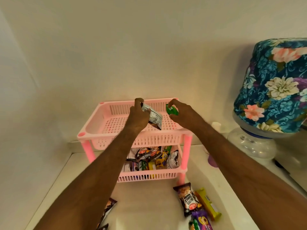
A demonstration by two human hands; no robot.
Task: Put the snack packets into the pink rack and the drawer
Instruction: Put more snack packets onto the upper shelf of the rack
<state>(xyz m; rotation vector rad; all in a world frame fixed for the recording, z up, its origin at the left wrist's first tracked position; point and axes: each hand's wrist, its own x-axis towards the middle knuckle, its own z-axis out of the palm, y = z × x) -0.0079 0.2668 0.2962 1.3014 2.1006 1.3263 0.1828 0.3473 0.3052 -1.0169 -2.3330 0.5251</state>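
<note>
A pink two-tier rack (pixel 93 130) stands against the wall on a white counter. My left hand (pixel 138 117) holds a silver and brown snack packet (pixel 154 117) inside the top basket. My right hand (pixel 181 113) grips a small green packet (pixel 172 110) over the same basket's right side. The lower basket (pixel 149 177) is filled with several packets. Loose on the counter in front lie a salted peanuts packet (pixel 188 200), a yellow packet (pixel 208 204), a purple packet (pixel 201 219) and a dark packet (pixel 107 207). No drawer is in view.
A water dispenser jar under a blue floral cover (pixel 272 87) stands at the right on a clear base (pixel 250 145). The plain wall is right behind the rack. The counter edge runs along the left side.
</note>
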